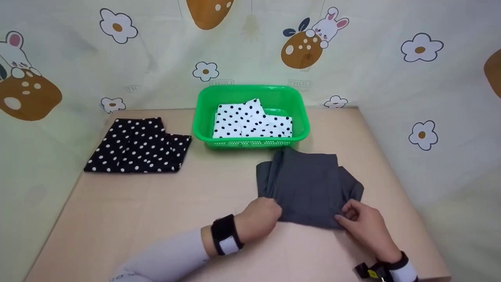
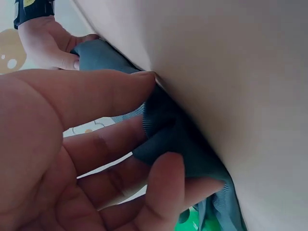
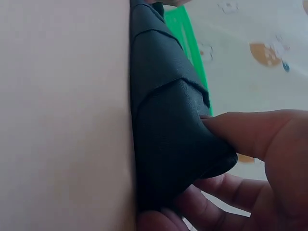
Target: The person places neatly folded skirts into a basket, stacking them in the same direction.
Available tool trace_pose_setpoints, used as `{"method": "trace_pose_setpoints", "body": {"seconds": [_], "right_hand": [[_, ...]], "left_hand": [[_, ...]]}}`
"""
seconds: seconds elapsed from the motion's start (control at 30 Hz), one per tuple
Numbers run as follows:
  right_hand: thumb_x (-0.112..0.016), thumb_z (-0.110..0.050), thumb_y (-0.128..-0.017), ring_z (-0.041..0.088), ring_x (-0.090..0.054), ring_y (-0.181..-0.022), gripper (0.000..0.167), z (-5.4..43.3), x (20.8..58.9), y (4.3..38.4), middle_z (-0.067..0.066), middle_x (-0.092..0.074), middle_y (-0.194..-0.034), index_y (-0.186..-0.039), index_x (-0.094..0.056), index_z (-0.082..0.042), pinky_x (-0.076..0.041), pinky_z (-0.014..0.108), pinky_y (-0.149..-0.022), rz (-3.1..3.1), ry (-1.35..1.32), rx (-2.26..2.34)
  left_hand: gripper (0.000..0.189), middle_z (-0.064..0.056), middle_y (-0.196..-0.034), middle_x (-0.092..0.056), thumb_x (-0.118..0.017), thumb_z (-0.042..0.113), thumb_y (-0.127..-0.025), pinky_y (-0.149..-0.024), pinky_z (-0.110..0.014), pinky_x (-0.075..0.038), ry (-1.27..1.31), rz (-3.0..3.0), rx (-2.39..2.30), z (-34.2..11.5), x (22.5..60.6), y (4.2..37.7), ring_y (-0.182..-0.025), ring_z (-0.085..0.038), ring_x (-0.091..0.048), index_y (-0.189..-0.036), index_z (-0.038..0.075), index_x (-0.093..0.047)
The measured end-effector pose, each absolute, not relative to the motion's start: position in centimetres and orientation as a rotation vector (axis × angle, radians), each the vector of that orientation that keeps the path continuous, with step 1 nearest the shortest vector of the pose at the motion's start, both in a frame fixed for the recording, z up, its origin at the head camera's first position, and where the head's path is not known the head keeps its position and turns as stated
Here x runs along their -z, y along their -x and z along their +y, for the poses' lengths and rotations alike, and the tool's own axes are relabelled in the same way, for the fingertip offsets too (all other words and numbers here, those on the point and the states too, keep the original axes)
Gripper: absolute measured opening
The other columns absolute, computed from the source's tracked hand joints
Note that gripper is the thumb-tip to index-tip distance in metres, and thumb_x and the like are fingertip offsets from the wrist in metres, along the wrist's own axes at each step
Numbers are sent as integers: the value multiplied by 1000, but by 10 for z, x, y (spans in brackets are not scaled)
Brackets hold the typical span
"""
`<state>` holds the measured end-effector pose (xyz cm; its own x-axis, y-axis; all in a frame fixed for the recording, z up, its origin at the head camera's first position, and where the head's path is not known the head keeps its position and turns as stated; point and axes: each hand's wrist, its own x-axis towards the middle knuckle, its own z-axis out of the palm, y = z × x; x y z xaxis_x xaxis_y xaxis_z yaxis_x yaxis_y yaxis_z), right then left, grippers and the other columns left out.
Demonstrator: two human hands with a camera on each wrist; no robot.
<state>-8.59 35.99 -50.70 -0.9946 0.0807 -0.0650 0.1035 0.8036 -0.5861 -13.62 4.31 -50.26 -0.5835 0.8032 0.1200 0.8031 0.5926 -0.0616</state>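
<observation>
A dark grey garment [image 1: 309,184] lies partly folded on the right side of the table, with loose layers sticking out on both sides. My left hand [image 1: 259,217] grips its near left edge. At the near right corner, my right hand [image 1: 368,227] pinches the cloth between thumb and fingers. In the left wrist view, the thumb and fingers are curled about the edge of the grey garment [image 2: 175,139]. The right wrist view shows the thumb on top of the garment [image 3: 168,120] and the fingers underneath, with creased layers running away from the hand.
Beyond the garment stands a green plastic basket [image 1: 201,129] holding a folded white cloth with black dots [image 1: 235,121]. A folded black cloth with white dots [image 1: 137,149] lies at the far left of the table [image 1: 156,207]. Patterned curtain [image 1: 164,78] surrounds the table's back and sides.
</observation>
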Motion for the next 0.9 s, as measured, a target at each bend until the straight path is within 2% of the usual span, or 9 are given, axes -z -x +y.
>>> {"method": "trace_pose_setpoints", "body": {"seconds": [0.17, 0.33, 0.53, 0.67, 0.9], "right_hand": [[-88, -26, -86, 8, -54, -66, 23, 330, 504, 92, -7, -63, -73, -87, -66, -19, -42, 23, -63, 2964, 51, 876], [-88, -25, -86, 4, -51, -61, 26, 300, 501, 111, -12, -58, -67, -82, -62, -22, -42, 22, -60, 2936, 308, 810], [-86, -25, -86, 3, -51, -56, 26, 270, 496, 137, -12, -57, -65, -81, -62, -19, -44, 22, -55, 2794, 531, 792], [-85, -25, -85, 3, -52, -55, 26, 260, 498, 148, -12, -57, -63, -79, -61, -17, -44, 23, -54, 2739, 598, 812], [-87, -29, -85, 3, -52, -57, 30, 261, 507, 153, -13, -56, -64, -77, -59, -21, -44, 21, -56, 2705, 567, 872]], "left_hand": [[14, -2, -70, -68, -76, 6, -84, -51, -32, -57, 1261, -2705, -11, 11, 503, 121, -63, -16, -66, -72, 13, -72], [15, -2, -68, -66, -78, 4, -81, -56, -33, -55, 1164, -2689, 23, -18, 507, 112, -63, -17, -65, -71, 13, -71], [20, -4, -64, -64, -79, 5, -78, -55, -37, -55, 1026, -2777, 202, -52, 505, 111, -61, -21, -64, -66, 11, -66], [22, -5, -63, -63, -79, 6, -78, -56, -37, -55, 944, -2864, 247, -62, 502, 110, -61, -22, -64, -64, 12, -63], [23, -3, -62, -62, -78, 4, -77, -53, -37, -54, 960, -2802, 146, -63, 503, 108, -59, -21, -63, -63, 13, -63]]}}
